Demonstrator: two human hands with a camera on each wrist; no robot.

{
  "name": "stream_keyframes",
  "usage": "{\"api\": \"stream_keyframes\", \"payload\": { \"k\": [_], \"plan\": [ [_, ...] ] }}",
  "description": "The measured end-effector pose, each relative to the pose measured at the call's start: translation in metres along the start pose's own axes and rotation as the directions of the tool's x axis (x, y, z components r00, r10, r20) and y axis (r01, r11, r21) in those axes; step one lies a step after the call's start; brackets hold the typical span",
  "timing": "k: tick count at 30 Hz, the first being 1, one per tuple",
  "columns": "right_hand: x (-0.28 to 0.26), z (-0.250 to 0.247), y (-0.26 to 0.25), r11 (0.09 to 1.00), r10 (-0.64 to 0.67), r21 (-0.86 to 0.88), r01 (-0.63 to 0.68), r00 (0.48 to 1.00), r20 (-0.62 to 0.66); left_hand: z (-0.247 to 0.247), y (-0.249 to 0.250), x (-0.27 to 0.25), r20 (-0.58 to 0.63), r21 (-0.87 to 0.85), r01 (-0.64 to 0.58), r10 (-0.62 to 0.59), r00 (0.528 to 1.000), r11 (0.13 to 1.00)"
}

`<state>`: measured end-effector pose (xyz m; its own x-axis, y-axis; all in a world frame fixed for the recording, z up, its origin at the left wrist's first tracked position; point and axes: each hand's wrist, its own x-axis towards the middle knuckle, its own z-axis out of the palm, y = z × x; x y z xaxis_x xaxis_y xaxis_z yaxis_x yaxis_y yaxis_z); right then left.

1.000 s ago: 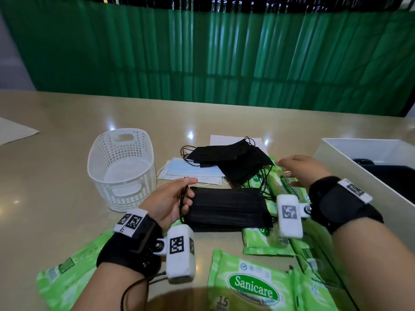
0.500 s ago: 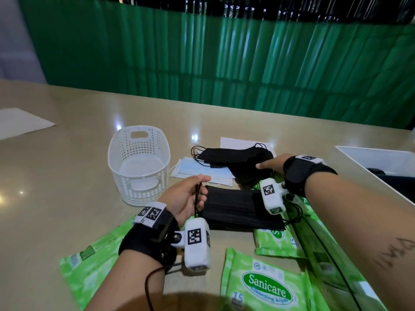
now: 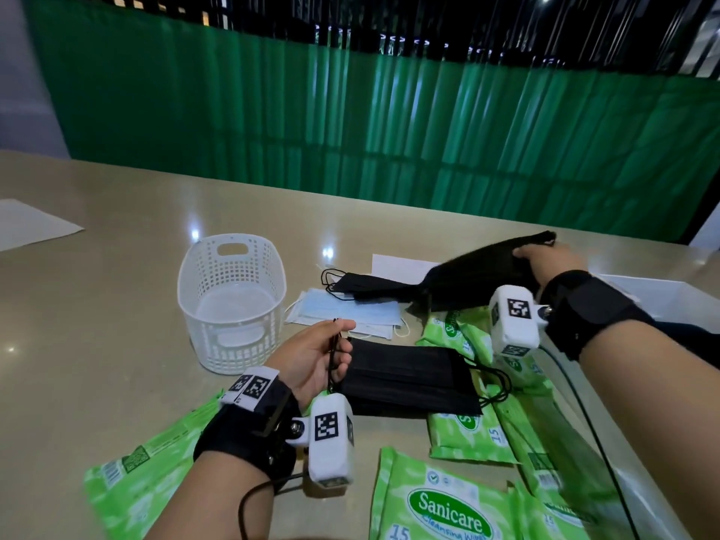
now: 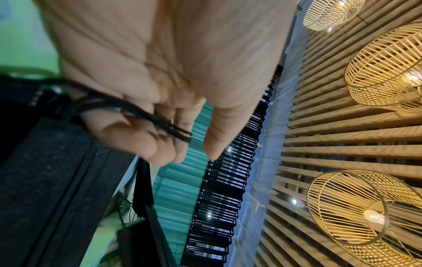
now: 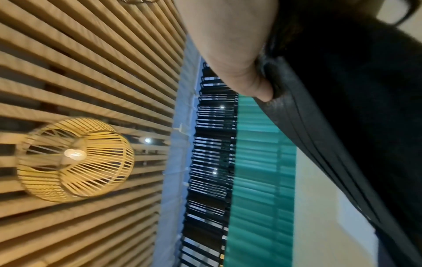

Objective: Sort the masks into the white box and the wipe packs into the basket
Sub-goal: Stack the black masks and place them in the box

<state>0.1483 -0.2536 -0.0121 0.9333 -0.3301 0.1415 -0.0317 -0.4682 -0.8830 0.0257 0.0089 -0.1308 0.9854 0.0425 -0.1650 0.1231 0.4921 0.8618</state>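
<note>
Since the earlier frame, right hand point(image 3: 551, 263) has lifted a bundle of black masks point(image 3: 479, 276) off the worktop point(image 3: 97, 313) and carried it up and to the right, toward the white box point(image 3: 670, 302); its fingers curl round the bundle's far end, and in the right wrist view the thumb point(image 5: 248, 77) presses on the pleated black fabric point(image 5: 342, 126). Left hand point(image 3: 311, 360) has stayed in place, palm turned up, pinching black ear loops point(image 4: 160, 124) between thumb and fingers; the loops belong to a second stack of black masks point(image 3: 409, 380) lying flat just right of that hand, on top of green wipe packs point(image 3: 467, 434). Further wipe packs lie below both hands, one printed "Sanicare" point(image 3: 444, 508), another under the left forearm point(image 3: 140, 485). Between the hands, farther off, blue masks point(image 3: 350, 313) rest on the worktop with one more black mask point(image 3: 358, 284) overlapping their far edge. White basket point(image 3: 230, 302) stands upright just beyond the left hand. White box sits beyond the right wrist, a dark item inside it partly hidden.
</note>
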Motion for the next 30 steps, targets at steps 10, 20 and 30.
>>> {"api": "stream_keyframes", "payload": {
  "k": [10, 20, 30],
  "plan": [
    [-0.057, -0.019, -0.03, 0.763, -0.235, 0.646, -0.032, 0.917, 0.323, -0.002, 0.001, -0.001, 0.043, -0.064, 0.056, -0.053, 0.998, 0.996],
    [-0.07, 0.028, 0.031, 0.848, -0.053, 0.421, -0.321, 0.74, 0.67, -0.006, 0.004, -0.001, 0.128, -0.261, 0.066, -0.033, 0.991, 0.963],
    [-0.061, 0.027, 0.076, 0.828, 0.097, 0.387, -0.405, 0.784, 0.613, -0.002, -0.001, 0.006, 0.008, -0.187, -0.042, 0.044, 0.999, 0.982]
  ]
}}
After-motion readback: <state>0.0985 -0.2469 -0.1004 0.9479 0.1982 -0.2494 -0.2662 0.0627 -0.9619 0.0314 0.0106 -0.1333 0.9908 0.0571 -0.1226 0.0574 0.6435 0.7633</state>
